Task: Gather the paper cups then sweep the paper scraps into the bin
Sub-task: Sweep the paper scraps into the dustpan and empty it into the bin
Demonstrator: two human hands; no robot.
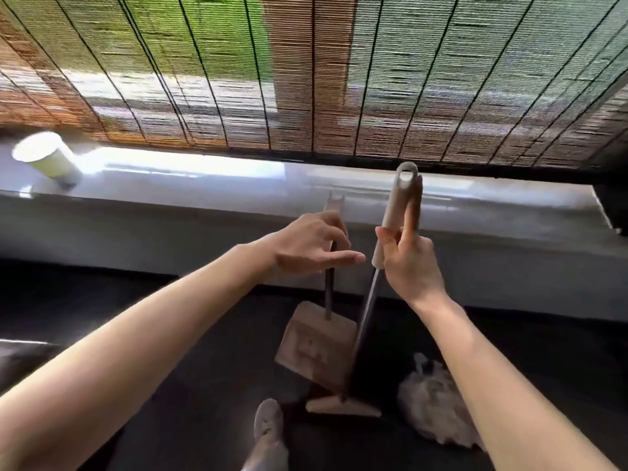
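Observation:
My right hand (409,263) grips the beige handle of a long broom (365,311), whose head rests on the dark floor below. My left hand (312,246) is at the handle of an upright beige dustpan (317,345); the fingers curl around the top of its pole while the index finger points toward the broom. A pale green paper cup (47,159) stands on the white window sill (210,178) at the far left. A crumpled heap of whitish paper or plastic (435,409) lies on the floor right of the broom head.
A bamboo blind (306,69) covers the window behind the sill. My foot in a light shoe (268,423) stands just left of the broom head. Dark furniture edges sit at the lower left.

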